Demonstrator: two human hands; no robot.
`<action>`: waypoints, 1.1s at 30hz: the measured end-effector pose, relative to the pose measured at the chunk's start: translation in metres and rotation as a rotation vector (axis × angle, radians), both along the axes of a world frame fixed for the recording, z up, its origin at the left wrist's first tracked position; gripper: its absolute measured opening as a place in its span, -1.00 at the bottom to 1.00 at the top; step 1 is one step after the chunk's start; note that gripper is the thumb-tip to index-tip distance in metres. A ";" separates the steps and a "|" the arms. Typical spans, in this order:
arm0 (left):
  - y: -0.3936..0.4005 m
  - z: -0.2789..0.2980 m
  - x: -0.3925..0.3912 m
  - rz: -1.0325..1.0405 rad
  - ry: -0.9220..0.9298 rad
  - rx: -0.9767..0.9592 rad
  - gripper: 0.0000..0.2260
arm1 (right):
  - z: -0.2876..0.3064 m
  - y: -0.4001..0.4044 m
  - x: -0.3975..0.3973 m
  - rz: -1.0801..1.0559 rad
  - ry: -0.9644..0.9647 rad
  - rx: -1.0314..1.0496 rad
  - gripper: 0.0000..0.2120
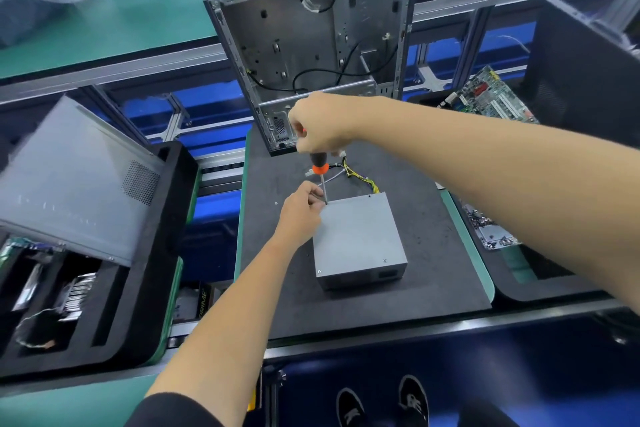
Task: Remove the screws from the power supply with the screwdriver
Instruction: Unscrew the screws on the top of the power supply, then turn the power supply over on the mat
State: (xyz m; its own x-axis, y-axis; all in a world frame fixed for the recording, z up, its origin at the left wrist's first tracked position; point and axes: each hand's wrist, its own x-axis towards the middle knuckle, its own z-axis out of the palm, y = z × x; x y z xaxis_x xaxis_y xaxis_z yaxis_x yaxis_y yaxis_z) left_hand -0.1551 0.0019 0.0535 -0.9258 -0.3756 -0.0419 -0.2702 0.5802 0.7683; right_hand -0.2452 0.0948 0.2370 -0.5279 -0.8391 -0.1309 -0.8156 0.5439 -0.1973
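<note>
Right hand [320, 126] wrapped round the black-and-orange-handled screwdriver [319, 168], left fingers [313, 196] pinching its shaft at the flat grey metal power supply box's [358, 239] 11 o'clock corner screw — better kept dead vertical, pressed down firmly, turned slow.

Screwdriver [319, 166] handle top hidden in right hand [320, 125]; screw under tip too small to tell

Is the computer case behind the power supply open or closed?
Open: the computer case has no side panel, so its bare interior and loose cables show.
</note>
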 end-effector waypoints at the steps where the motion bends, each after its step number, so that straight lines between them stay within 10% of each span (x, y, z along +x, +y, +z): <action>1: -0.001 0.002 0.001 -0.008 -0.002 -0.009 -0.87 | 0.000 0.002 0.000 -0.012 -0.040 -0.033 -0.80; 17: -0.005 0.006 0.011 -0.190 0.033 -0.419 -0.72 | -0.013 0.033 -0.012 -0.315 -0.059 -0.259 -0.81; 33: -0.010 0.007 -0.002 -0.075 -0.041 -0.087 -0.84 | -0.103 0.071 -0.049 -0.548 -0.307 -0.193 -0.90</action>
